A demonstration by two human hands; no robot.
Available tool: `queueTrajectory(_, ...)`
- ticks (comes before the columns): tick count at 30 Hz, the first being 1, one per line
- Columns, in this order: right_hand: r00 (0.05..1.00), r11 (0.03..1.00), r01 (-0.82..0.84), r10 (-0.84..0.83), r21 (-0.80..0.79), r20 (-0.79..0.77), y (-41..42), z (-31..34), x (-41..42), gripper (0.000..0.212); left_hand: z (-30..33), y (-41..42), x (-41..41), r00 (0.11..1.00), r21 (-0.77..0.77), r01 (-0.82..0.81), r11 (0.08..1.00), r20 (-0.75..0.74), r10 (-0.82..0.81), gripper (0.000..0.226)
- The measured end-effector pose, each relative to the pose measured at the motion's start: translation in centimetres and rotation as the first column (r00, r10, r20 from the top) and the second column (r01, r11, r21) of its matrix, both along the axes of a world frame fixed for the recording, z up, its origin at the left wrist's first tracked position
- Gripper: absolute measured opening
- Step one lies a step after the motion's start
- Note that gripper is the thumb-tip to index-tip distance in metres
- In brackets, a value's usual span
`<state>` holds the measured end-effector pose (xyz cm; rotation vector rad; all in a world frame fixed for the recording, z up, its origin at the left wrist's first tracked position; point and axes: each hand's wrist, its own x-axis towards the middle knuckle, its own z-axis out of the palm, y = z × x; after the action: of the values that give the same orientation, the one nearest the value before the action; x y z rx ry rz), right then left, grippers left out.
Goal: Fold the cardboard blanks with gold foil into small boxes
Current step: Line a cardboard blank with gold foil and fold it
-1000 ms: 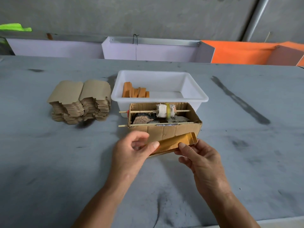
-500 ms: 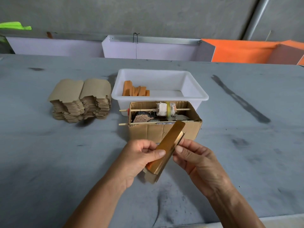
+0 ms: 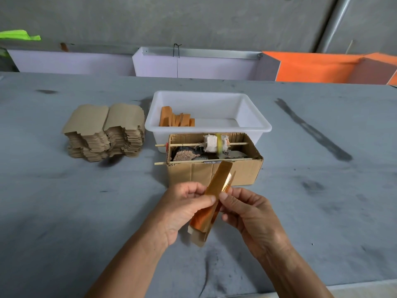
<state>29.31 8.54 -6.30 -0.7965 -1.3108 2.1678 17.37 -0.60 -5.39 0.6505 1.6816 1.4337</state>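
Blank in both hands, folding under way

Hands first: your left hand (image 3: 182, 208) pinches the gold foil blank (image 3: 211, 203) between thumb and curled fingers, and your right hand (image 3: 245, 214) holds the other long edge, thumb on the foil side. Both grips are closed on the same piece. The blank stands steeply between them, lifted off the grey table (image 3: 86, 222); its upper end rises above your thumbs, toward the cardboard box (image 3: 214, 166) behind the grip, and its lower brown flap hangs below your palms.

I judge that you are in the middle of one box: the piece looks already creased along its length, but the ends are not closed. The next move probably asks you to press the sides so the tube opens, then tuck the end flaps. Keep the pinch light, because foil shows every dent.

Beyond the grip, to the left, the stack of unfolded blanks (image 3: 105, 132) waits. The white tub (image 3: 206, 130) behind the cardboard box holds a few orange finished pieces (image 3: 175, 119), so I think the finished box goes there.
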Motion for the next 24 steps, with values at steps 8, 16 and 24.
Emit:
queueTrajectory(8, 1.0, 0.999, 0.0, 0.0, 0.035, -0.004, -0.2, -0.3, -0.2, 0.014, 0.0, 0.3, 0.0, 0.995, 0.027, -0.096, 0.995, -0.004, 0.096, 0.011)
queueTrajectory(16, 0.998, 0.997, -0.017, 0.021, 0.079, -0.057, -0.1, -0.2, -0.1, 0.04, 0.8, 0.1, -0.4, 0.993, 0.076, -0.03, 0.997, 0.114, 0.021, 0.017)
queueTrajectory(24, 0.996, 0.994, -0.047, 0.054, 0.097, -0.069, 0.9, 0.5, 0.6, 0.025, 0.3, -0.1, -1.1, 0.997, -0.008, 0.057, 0.998, 0.059, -0.057, 0.018)
